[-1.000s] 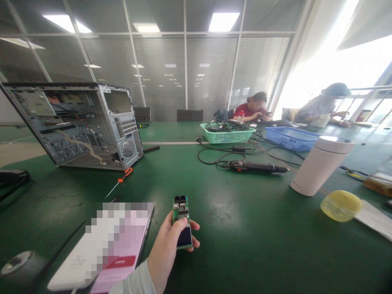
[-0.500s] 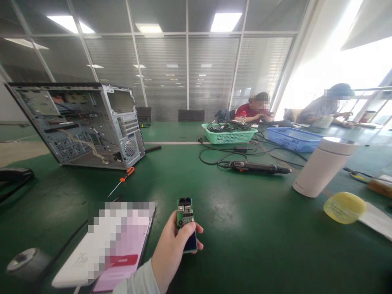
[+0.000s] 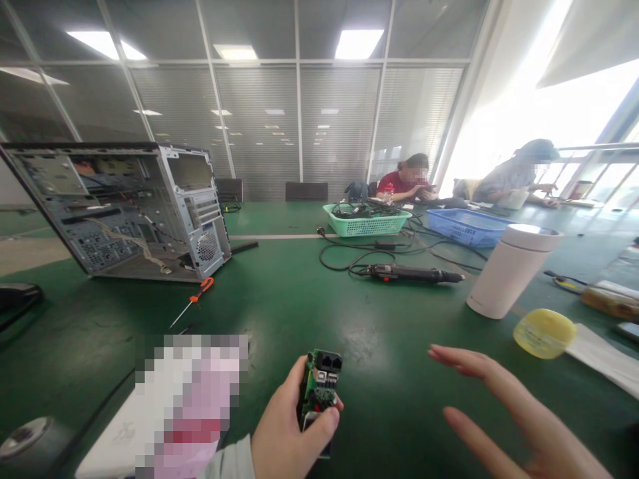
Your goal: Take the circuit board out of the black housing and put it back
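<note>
A small green circuit board [image 3: 322, 392] with black sockets at its top end is gripped in my left hand [image 3: 292, 426], thumb across its face, low in the middle of the view. My right hand [image 3: 519, 419] is at the lower right, apart from the board, its fingers spread and holding nothing. Left of my left hand lie a white item [image 3: 120, 426] and a pink one [image 3: 194, 406], both partly blurred out by blocks.
An open computer case [image 3: 134, 213] stands left, an orange screwdriver [image 3: 192, 301] before it. Beyond are an electric screwdriver [image 3: 414, 273], green basket [image 3: 367, 225] and blue basket [image 3: 464, 228]. A white bottle [image 3: 512, 273] and yellow container [image 3: 544, 332] stand right. Two people sit far back.
My right hand has come into view from the lower right. My left hand has moved slightly right and down, and the circuit board has turned in it. The view has shifted a little.
</note>
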Action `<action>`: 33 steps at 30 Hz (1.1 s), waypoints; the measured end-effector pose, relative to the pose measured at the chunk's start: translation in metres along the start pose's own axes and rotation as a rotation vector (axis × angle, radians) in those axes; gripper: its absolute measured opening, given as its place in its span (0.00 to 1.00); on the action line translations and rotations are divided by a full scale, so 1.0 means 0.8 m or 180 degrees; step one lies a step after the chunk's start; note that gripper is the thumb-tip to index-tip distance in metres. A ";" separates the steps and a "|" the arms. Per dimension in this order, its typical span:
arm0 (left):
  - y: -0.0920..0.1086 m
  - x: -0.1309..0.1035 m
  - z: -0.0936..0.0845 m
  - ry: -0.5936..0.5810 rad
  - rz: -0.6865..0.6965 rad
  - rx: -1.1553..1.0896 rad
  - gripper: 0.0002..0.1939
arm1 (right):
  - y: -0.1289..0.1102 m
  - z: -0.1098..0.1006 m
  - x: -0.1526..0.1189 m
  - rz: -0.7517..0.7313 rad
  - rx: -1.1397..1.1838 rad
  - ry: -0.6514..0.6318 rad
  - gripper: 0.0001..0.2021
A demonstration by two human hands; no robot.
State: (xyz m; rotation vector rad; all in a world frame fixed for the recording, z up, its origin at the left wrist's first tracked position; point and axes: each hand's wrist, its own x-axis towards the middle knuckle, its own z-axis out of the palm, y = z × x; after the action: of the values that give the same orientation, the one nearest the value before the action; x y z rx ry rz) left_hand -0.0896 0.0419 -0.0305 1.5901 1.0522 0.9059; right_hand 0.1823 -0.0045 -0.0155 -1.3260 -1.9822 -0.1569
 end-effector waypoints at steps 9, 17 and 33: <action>-0.004 0.005 -0.001 0.0206 0.0100 0.0404 0.18 | -0.075 0.082 0.071 0.0325 0.1699 -0.0725 0.21; 0.018 0.003 0.006 -0.0071 0.0377 0.0486 0.21 | -0.090 0.085 0.063 0.0865 0.2269 -0.0912 0.16; -0.003 0.018 -0.001 0.0520 -0.0477 -0.0625 0.25 | -0.044 0.110 0.063 0.3493 0.4511 -0.1199 0.32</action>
State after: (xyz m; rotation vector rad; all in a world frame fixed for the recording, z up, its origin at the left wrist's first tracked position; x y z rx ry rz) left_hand -0.0860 0.0558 -0.0314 1.2750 1.1423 1.0164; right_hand 0.0986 0.0585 -0.0372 -1.1550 -0.7990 1.7229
